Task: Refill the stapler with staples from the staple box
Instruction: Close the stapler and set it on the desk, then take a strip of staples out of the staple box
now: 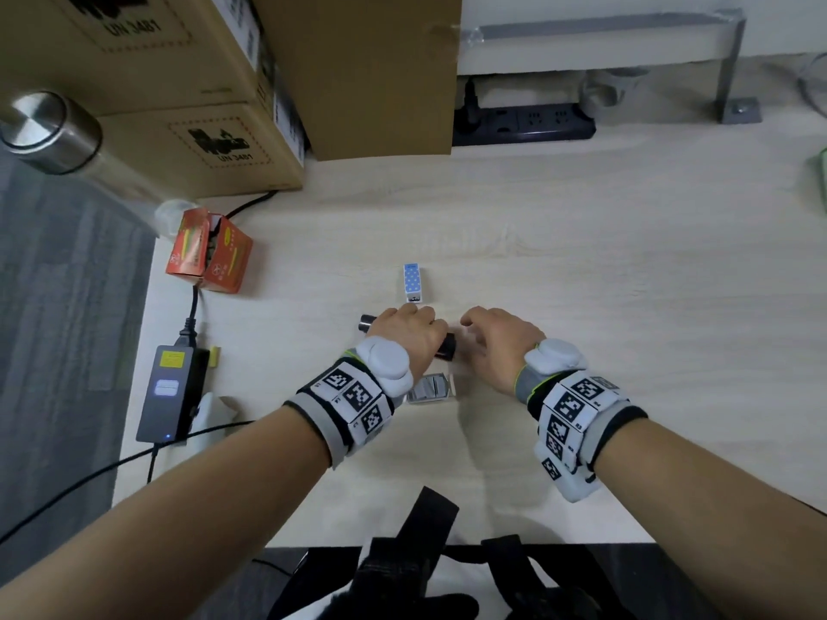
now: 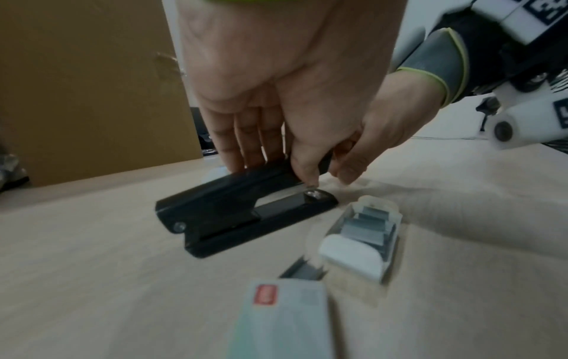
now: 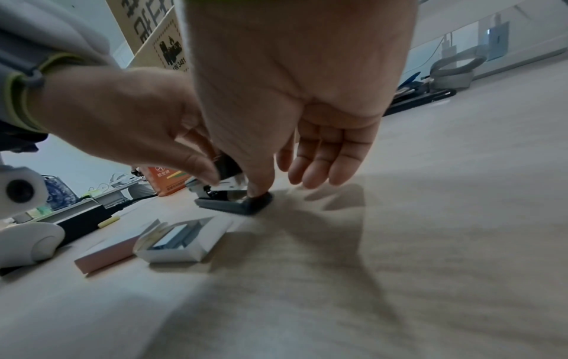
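Note:
The black stapler (image 2: 230, 206) lies on the desk in front of me. My left hand (image 2: 276, 170) grips its upper arm (image 3: 227, 167), fingers on the far side and thumb on the near side. My right hand (image 3: 286, 184) presses its thumb on the front end of the stapler's base (image 3: 239, 205); its other fingers (image 3: 322, 167) hang straight and touch nothing. In the right wrist view the upper arm stands a little above the base. The open staple box tray (image 1: 429, 389) with grey staple strips (image 2: 365, 226) lies just nearer to me. Its sleeve (image 2: 282, 315) lies beside it.
A small blue dotted box (image 1: 412, 281) stands just beyond the hands. An orange carton (image 1: 208, 255), a power adapter (image 1: 168, 391) and cables sit at the desk's left edge. Cardboard boxes (image 1: 358, 69) and a power strip (image 1: 523, 120) line the back.

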Demonstrator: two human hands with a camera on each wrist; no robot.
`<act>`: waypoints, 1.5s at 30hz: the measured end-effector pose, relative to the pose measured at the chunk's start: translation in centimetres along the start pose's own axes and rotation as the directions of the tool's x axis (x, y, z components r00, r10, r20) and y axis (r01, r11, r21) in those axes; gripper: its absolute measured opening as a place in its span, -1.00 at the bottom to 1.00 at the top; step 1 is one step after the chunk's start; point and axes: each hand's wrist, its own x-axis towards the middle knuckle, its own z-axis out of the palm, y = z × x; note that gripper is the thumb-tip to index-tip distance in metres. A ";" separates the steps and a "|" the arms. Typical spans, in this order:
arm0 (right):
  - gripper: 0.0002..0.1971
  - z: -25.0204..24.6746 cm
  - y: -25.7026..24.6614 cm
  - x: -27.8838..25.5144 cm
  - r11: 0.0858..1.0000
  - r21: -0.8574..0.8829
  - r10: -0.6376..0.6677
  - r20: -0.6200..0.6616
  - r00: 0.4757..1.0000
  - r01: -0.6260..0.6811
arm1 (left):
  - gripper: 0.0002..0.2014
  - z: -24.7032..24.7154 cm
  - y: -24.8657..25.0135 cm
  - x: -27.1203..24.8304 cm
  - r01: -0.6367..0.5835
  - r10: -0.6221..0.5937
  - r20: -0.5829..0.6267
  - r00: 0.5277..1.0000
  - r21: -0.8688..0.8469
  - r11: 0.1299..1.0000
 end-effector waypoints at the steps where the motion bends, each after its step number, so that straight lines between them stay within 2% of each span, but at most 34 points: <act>1: -0.62 -0.1 0.2 0.0 1.000 0.002 0.000 -0.004 1.000 0.000 | -0.69 0.0 -0.7 -0.2 -0.033 0.033 0.009 0.999 0.026 0.999; 3: -0.59 -0.1 0.4 0.0 1.000 -0.003 -0.002 -0.009 1.000 0.002 | -0.71 -0.1 -2.6 -0.7 -0.101 0.100 0.014 0.995 0.086 0.991; 5: -0.58 0.0 0.4 0.0 1.000 -0.003 -0.003 -0.011 1.000 0.003 | -0.74 -0.2 -4.9 -1.2 -0.194 0.201 -0.036 0.979 0.143 0.970; 8: -0.57 0.4 0.1 -0.1 1.000 0.002 -0.006 -0.005 1.000 0.006 | -0.73 -0.3 -8.4 -1.2 -0.330 0.377 -0.103 0.920 0.315 0.890; 10: -0.57 0.7 -0.1 -0.2 1.000 0.007 -0.008 0.000 1.000 0.008 | -0.74 -0.3 -10.5 -0.8 -0.386 0.456 -0.080 0.886 0.415 0.824; 12: -0.57 1.0 -0.3 -0.2 1.000 0.009 -0.008 0.007 1.000 0.008 | -0.73 -0.9 -11.9 -0.4 -0.448 0.482 0.031 0.875 0.425 0.786; 14: -0.57 1.2 -0.4 -0.1 1.000 0.007 -0.004 0.010 1.000 0.004 | -0.73 -1.3 -12.8 -0.1 -0.448 0.435 0.137 0.890 0.435 0.781; 16: -0.57 1.2 -0.5 0.0 1.000 0.007 0.001 0.012 1.000 -0.001 | -0.70 -1.0 -13.4 0.0 -0.428 0.415 0.135 0.900 0.456 0.780; 19: -0.57 1.1 -0.5 0.1 1.000 0.004 0.006 0.008 1.000 -0.006 | -0.61 0.1 -13.6 0.2 -0.409 0.424 0.070 0.903 0.442 0.798; 21: -0.58 1.1 -0.6 0.2 1.000 0.002 0.001 0.002 1.000 -0.001 | -0.61 -0.7 -12.5 -0.1 -0.363 0.366 0.074 0.928 0.404 0.840; 23: -0.59 1.1 -0.5 0.2 1.000 -0.002 -0.005 -0.022 1.000 0.005 | -0.53 -1.1 -11.4 -0.1 -0.269 0.248 0.105 0.963 0.349 0.898; 25: -0.62 1.2 -0.5 0.2 1.000 0.004 -0.004 -0.041 0.999 0.005 | -0.42 -1.5 -10.2 0.3 -0.175 0.171 0.041 0.984 0.165 0.971; 26: -0.63 1.2 -0.5 0.2 1.000 0.011 -0.004 -0.049 0.999 0.004 | -0.41 -1.6 -9.6 0.7 -0.166 0.168 -0.055 0.984 0.053 0.985; 28: -0.65 1.1 -0.5 0.3 1.000 0.023 -0.010 -0.071 0.997 0.011 | -0.40 -1.4 -8.4 1.8 -0.132 0.113 -0.147 0.983 -0.121 0.984; 30: -0.67 1.0 -0.4 0.2 0.999 0.036 -0.020 -0.093 0.995 0.023 | -0.32 -1.3 -7.3 2.9 -0.083 0.068 -0.100 0.993 -0.151 0.985; 33: -0.68 0.8 -0.2 -0.2 0.997 0.074 -0.028 -0.123 0.992 0.037 | -0.23 -1.7 -6.3 4.3 -0.039 0.045 0.065 0.997 -0.094 0.995; 35: -0.68 0.7 -0.3 -0.5 0.994 0.094 -0.036 -0.152 0.988 0.050 | -0.32 -1.8 -6.3 4.9 -0.047 0.052 0.093 0.994 -0.057 0.997; 36: -0.68 0.7 -0.4 -0.5 0.993 0.104 -0.039 -0.164 0.986 0.056 | -0.42 -1.8 -6.4 5.0 -0.044 0.049 0.077 0.996 -0.061 0.997; 38: -0.68 0.8 -0.6 -0.5 0.989 0.128 -0.045 -0.183 0.982 0.069 | -0.67 -1.8 -6.5 4.9 -0.027 0.030 0.023 0.999 -0.118 0.993; 40: -0.68 0.9 -0.9 -0.3 0.987 0.144 -0.039 -0.191 0.981 0.068 | -0.83 -1.5 -6.5 4.2 -0.023 0.019 -0.021 1.000 -0.208 0.978; 45: -0.66 1.0 -1.7 0.3 0.991 0.132 -0.008 -0.143 0.990 0.027 | -0.80 0.0 -5.0 0.7 -0.017 -0.039 -0.115 0.993 -0.451 0.892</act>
